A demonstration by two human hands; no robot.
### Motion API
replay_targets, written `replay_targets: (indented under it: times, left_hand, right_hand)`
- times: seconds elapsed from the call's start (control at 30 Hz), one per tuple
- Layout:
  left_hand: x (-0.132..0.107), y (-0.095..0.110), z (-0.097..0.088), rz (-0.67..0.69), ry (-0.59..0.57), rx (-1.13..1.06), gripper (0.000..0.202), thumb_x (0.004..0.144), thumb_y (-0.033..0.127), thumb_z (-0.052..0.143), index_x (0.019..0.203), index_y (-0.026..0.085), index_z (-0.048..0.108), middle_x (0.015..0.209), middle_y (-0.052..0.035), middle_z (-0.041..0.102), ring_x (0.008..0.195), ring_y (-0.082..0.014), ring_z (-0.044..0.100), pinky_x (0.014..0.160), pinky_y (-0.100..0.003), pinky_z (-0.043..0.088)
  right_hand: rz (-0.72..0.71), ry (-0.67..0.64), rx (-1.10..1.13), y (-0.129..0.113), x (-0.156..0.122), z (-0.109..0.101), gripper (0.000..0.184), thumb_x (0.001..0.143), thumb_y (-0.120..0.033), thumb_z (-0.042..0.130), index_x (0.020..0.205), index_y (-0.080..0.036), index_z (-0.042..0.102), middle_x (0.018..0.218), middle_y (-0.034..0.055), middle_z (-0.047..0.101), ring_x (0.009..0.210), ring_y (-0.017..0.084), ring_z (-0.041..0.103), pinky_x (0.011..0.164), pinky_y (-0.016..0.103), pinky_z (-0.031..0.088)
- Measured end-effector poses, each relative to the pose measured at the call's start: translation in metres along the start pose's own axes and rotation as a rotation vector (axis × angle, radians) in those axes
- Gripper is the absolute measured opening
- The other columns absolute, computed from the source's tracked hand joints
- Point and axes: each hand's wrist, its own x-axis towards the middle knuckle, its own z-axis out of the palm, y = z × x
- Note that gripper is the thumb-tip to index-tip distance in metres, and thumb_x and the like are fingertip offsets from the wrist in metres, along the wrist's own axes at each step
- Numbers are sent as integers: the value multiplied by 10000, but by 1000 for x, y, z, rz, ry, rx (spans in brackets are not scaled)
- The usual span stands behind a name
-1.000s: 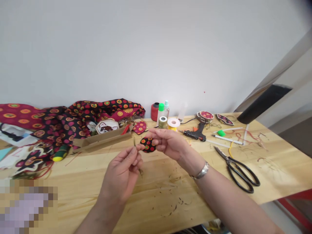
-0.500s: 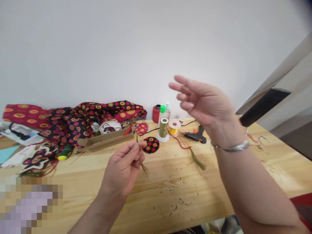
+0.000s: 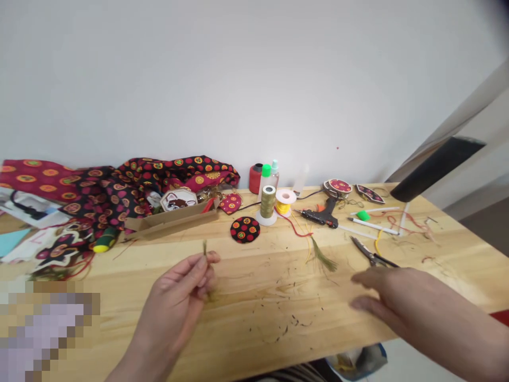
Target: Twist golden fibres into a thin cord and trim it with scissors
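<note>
My left hand (image 3: 181, 289) is closed in a pinch on a small olive-green thread tassel (image 3: 205, 249), held just above the wooden table (image 3: 254, 313). My right hand (image 3: 401, 297) is low over the table's right front, fingers stretched out and blurred, right beside the black scissors (image 3: 371, 254), whose handles it covers. A round black patch with red and orange dots (image 3: 245, 229) lies on the table beyond both hands. Another green tassel with yellow and red threads (image 3: 320, 255) lies between the hands.
Patterned red and black fabric (image 3: 131, 185) is heaped at the back left beside an open cardboard box (image 3: 170, 220). Thread spools (image 3: 268, 204), small bottles, a black glue gun (image 3: 320, 215), pens and finished patches sit along the back. A dark roll (image 3: 437, 167) leans at right.
My right hand let go of the round patch, rose, then dropped to the scissors at the right. The patch now lies on the table. My left hand keeps its pinch and has sunk slightly.
</note>
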Motion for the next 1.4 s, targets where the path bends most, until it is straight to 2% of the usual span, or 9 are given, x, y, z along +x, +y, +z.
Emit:
replay_targets:
  times: [0.13, 0.4, 0.53, 0.73, 0.83, 0.93, 1.1, 1.27, 1.4]
  left_hand:
    - [-16, -19, 16, -97, -184, 44, 159, 715, 270, 716, 779, 125, 728, 594, -4, 537, 521, -64, 370, 475, -182, 288]
    - [-29, -34, 32, -217, -374, 88, 141, 752, 274, 675, 770, 148, 735, 586, 0, 524, 511, -75, 328, 495, -220, 258]
    - [-29, -36, 34, -244, -371, 84, 144, 744, 275, 679, 750, 141, 733, 653, -24, 569, 506, -71, 338, 484, -222, 254]
    - [-28, -40, 35, -210, -289, 84, 128, 739, 271, 685, 745, 151, 730, 504, 32, 436, 492, -78, 292, 463, -212, 242]
    - [-29, -41, 34, -143, -244, 155, 120, 748, 262, 681, 797, 167, 739, 579, 9, 520, 501, -76, 310, 466, -212, 256]
    - [-29, -42, 32, -86, -226, 217, 121, 750, 256, 682, 818, 176, 742, 614, -1, 552, 509, -76, 337, 463, -212, 266]
    - [-29, -47, 29, -73, -201, 178, 133, 749, 265, 684, 837, 180, 737, 492, 48, 427, 471, -64, 302, 444, -199, 239]
    - [-26, -46, 36, -108, -90, 147, 212, 739, 305, 690, 859, 139, 745, 456, 66, 347, 460, -58, 262, 434, -189, 222]
    - [-24, -44, 44, -166, -45, 118, 237, 678, 300, 735, 829, 119, 756, 461, 67, 335, 456, -55, 239, 416, -189, 196]
  right_hand:
    - [114, -32, 323, -23, 16, 31, 210, 844, -323, 517, 834, -212, 694, 837, 62, 704, 732, 189, 640, 629, 288, 477]
    - [499, -378, 1338, -65, 34, 93, 221, 741, -332, 653, 872, -162, 708, 649, -13, 625, 500, 57, 425, 486, 197, 339]
    - [494, -446, 1478, -62, 33, 98, 211, 733, -331, 677, 852, -161, 709, 671, -12, 635, 504, 50, 429, 504, 193, 349]
    - [299, -348, 1715, -72, 27, 104, 409, 683, -276, 729, 1073, -226, 617, 922, 14, 646, 916, 142, 601, 879, 314, 459]
    - [309, -340, 1751, -79, 23, 110, 472, 636, -212, 756, 1079, -247, 595, 908, -10, 627, 884, 128, 607, 851, 294, 482]
    - [383, -383, 1690, -81, 22, 114, 308, 670, -183, 720, 966, -218, 640, 841, -18, 631, 674, 82, 580, 634, 205, 490]
    - [560, -364, 1487, -78, 24, 114, 132, 712, -257, 685, 678, -137, 639, 509, -59, 505, 405, 30, 354, 371, 150, 261]
    - [620, -173, 1464, -75, 24, 107, 264, 724, -353, 675, 594, -150, 568, 424, -81, 400, 362, 35, 283, 345, 178, 210]
    - [464, 127, 1223, -81, 21, 103, 171, 761, -295, 642, 642, -174, 616, 468, -48, 498, 402, 67, 395, 386, 195, 317]
